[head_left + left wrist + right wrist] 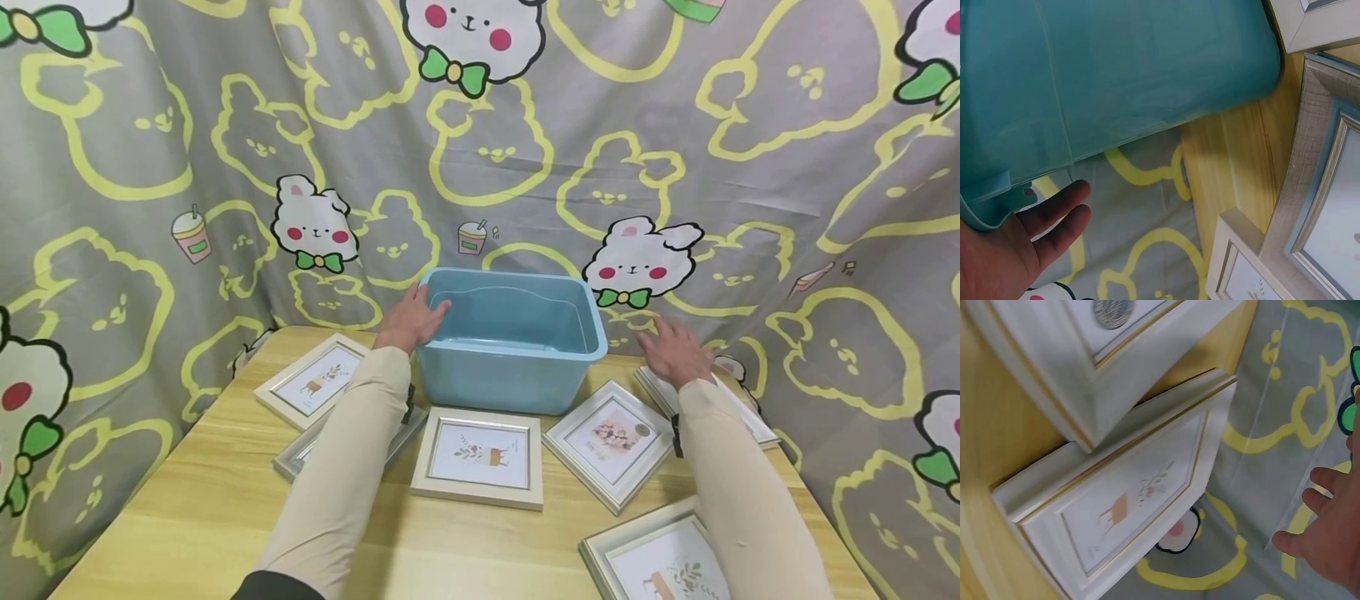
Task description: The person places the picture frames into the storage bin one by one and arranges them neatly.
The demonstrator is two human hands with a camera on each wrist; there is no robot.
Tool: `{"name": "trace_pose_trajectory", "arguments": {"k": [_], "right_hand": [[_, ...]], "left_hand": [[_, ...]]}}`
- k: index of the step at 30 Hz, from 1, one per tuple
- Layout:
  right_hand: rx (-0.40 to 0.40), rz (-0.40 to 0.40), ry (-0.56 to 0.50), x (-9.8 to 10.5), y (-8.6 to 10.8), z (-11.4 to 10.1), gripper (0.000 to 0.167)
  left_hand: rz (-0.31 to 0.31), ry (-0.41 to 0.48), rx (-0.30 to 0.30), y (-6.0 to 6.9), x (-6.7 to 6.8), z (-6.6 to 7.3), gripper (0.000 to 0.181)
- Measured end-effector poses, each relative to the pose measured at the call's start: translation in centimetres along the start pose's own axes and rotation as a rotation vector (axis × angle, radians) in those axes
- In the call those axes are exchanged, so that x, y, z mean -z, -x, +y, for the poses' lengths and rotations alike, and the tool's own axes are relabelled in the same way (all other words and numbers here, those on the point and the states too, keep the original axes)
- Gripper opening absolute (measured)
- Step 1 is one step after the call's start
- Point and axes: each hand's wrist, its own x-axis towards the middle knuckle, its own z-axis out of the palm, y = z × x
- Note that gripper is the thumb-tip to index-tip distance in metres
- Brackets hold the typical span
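A light blue plastic bin (pixel 502 375) stands upright at the back of the table. My left hand (pixel 408 321) is at its left rim, the thumb over the edge and the other fingers outside. In the left wrist view two straight fingers (pixel 1063 228) of it extend below the rim's corner; the thumb is hidden there. To the right of the bin, apart from it, my right hand (pixel 675 354) hovers with spread fingers above a white picture frame (pixel 1129 500). It holds nothing.
Around the bin lie several picture frames: a cream one (pixel 423 483) in front, a silver-white one (pixel 562 442) right of it, another (pixel 600 550) near the front, a cream one (pixel 273 400) and a grey one (pixel 288 467) at left. A patterned curtain (pixel 525 167) hangs behind the wooden table (pixel 187 500).
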Motion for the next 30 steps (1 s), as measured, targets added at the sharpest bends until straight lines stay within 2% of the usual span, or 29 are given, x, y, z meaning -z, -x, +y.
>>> {"name": "trace_pose_trajectory", "arguments": {"k": [7, 15, 23, 30], "right_hand": [[-0.002, 0.0, 0.024, -0.5, 0.6, 1.3, 0.081], [-0.044, 0.022, 0.058, -1.8, 1.3, 2.7, 0.078], [-0.091, -0.029, 0.01, -3.2, 2.4, 4.7, 0.074], [-0.09, -0.026, 0.008, -3.5, 2.7, 5.3, 0.072]], "left_hand": [[0.0, 0.006, 0.001, -0.1, 0.2, -0.1, 0.077], [-0.013, -0.001, 0.008, -0.2, 0.2, -0.1, 0.077], [-0.003, 0.022, 0.012, -0.1, 0.0, -0.3, 0.076], [0.007, 0.045, 0.024, -0.1, 0.0, -0.2, 0.074]]}}
